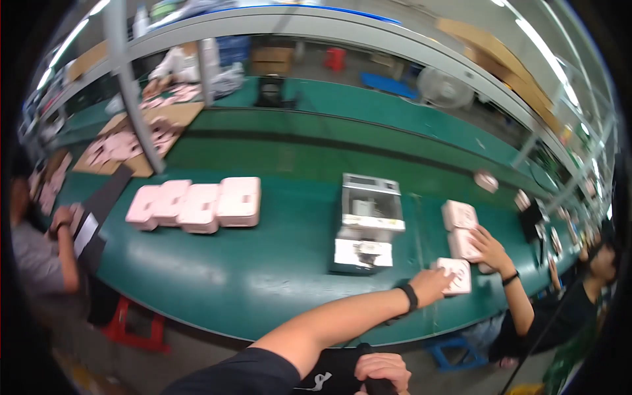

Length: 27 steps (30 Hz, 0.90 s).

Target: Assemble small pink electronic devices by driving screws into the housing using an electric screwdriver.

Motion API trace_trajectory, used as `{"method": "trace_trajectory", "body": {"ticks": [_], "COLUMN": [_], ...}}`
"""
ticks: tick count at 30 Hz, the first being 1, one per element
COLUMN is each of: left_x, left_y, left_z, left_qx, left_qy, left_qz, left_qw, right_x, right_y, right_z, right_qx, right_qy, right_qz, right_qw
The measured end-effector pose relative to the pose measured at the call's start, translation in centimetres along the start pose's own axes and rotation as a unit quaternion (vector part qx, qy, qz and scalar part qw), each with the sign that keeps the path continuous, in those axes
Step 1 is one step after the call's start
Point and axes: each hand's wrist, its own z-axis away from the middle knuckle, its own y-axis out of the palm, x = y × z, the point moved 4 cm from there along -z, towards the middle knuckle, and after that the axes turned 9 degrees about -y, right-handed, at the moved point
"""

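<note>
My left arm stretches across to the right, and my left hand (431, 286), with a dark band at the wrist, is closed on the left edge of a pale pink box (455, 275) on the green table. Its fingertips rest on the box's top, which carries a dark marking. My right hand (384, 370) is low in front of my body, fingers wrapped round something dark that I cannot make out. A co-worker's hand (486, 250) lies on another pink box (465, 244) just beyond mine, with a further pink box (459, 215) behind it.
A grey and white machine (368, 220) stands on the green table (289, 276) left of my hand. Several pink boxes (201, 205) sit in a row farther left. Cardboard (187, 122) holds pink pieces. Co-workers sit at both sides; a metal frame (135, 105) rises behind.
</note>
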Motion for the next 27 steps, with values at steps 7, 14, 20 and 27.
{"method": "trace_trajectory", "body": {"ticks": [7, 14, 20, 27], "left_x": [-0.6, 6.4, 19.0, 12.6], "left_y": [-10.0, -30.6, -34.8, -31.3], "left_z": [7.1, 19.4, 25.5, 26.9], "left_qx": [-0.022, -0.324, -0.163, 0.012], "left_qy": [0.004, -0.111, -0.364, -0.229], "left_qz": [0.095, -0.147, -0.463, -0.361], "left_qw": [0.995, 0.928, 0.792, 0.904], "right_x": [-0.8, -1.8, -2.0, -2.9], "right_y": [-0.1, -0.7, 1.0, -1.4], "right_z": [0.7, 0.2, -1.9, 0.4], "right_qx": [-0.026, -0.046, 0.036, -0.073], "right_qy": [-0.019, -0.001, 0.035, 0.133], "right_qz": [-0.038, -0.051, -0.001, -0.058], "right_qw": [0.999, 0.998, 0.999, 0.987]}}
